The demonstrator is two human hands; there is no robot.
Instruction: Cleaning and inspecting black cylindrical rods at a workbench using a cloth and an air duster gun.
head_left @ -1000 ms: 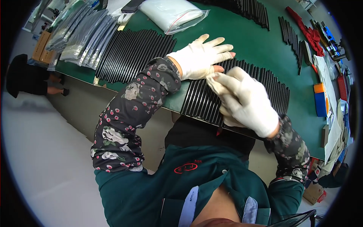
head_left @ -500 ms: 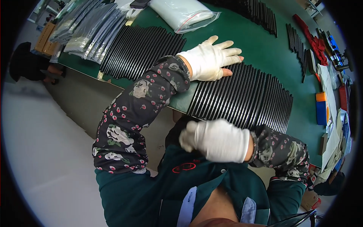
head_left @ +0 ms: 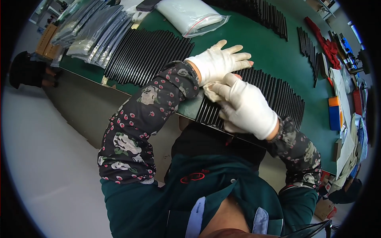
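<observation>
The left hand [head_left: 220, 63] lies flat, fingers spread, on a row of black strips [head_left: 274, 97] at the near edge of the green tabletop [head_left: 254, 43]. The right hand [head_left: 246, 105], just nearer, pinches a pale cloth [head_left: 212, 93] against the strips, touching the left hand.

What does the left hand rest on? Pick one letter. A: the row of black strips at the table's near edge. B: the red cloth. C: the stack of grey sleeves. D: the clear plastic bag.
A: the gloved left hand lies flat, fingers spread, on the row of black strips on the green table, with the right hand beside it; bag, cloth and sleeves lie farther off.
</observation>
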